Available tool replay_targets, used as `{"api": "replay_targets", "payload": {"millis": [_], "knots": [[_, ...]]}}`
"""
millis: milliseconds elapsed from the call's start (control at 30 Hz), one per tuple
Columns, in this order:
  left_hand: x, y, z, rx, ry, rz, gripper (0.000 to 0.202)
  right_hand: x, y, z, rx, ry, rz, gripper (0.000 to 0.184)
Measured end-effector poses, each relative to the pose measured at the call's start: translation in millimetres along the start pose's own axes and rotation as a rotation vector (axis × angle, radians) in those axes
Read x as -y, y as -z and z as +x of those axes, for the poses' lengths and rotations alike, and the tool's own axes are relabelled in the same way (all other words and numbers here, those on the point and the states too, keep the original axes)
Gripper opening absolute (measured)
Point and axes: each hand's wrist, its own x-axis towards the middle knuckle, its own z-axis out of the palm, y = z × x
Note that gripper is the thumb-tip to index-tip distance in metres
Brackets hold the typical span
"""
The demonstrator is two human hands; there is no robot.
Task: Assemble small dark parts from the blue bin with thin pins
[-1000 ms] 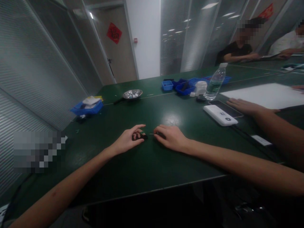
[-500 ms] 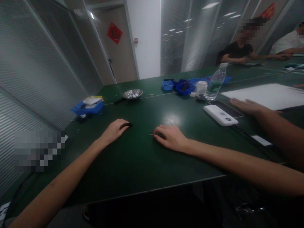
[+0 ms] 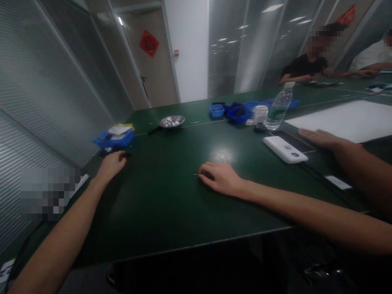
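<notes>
My left hand (image 3: 112, 165) is closed around a small black object (image 3: 126, 154), whose dark end sticks out past the fingers. It is at the left of the green table, just in front of a blue tray (image 3: 113, 141) with white and yellow pieces in it. Resting on the table near the middle, my right hand (image 3: 219, 177) grips a small dark-handled tool (image 3: 208, 174). A thin metal tip points left from between thumb and fingers. The fingers hide most of both held things, so their exact kind is unclear.
Farther back are a metal pan (image 3: 172, 121) with small pieces, blue bins (image 3: 239, 115), a white jar (image 3: 260, 114) and a water bottle (image 3: 279, 107). At right lie a white power bank (image 3: 284, 150), a phone (image 3: 292, 141) and another person's hand (image 3: 321, 138).
My left hand has moved left across the table with the black object, from near the middle to beside the blue tray. My right hand has stayed in place.
</notes>
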Motion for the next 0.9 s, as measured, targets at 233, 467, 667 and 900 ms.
{"api": "replay_targets", "payload": {"millis": [233,467,667,900], "knots": [[21.7,5.0,0.9,0.020,0.132,-0.020,0.047,1.2,2.0,0.1,0.012,-0.004,-0.008,0.022],[17.2,12.6,-6.0,0.013,0.130,-0.056,0.047,2.0,2.3,0.6,0.018,-0.004,0.002,0.022],[12.9,14.7,-7.3,0.013,0.101,-0.041,0.053,0.6,0.5,1.0,0.020,-0.006,-0.019,0.021],[0.1,30.2,-8.5,-0.110,0.202,-0.261,0.053,1.4,0.4,0.8,0.014,-0.007,-0.013,0.021]]}}
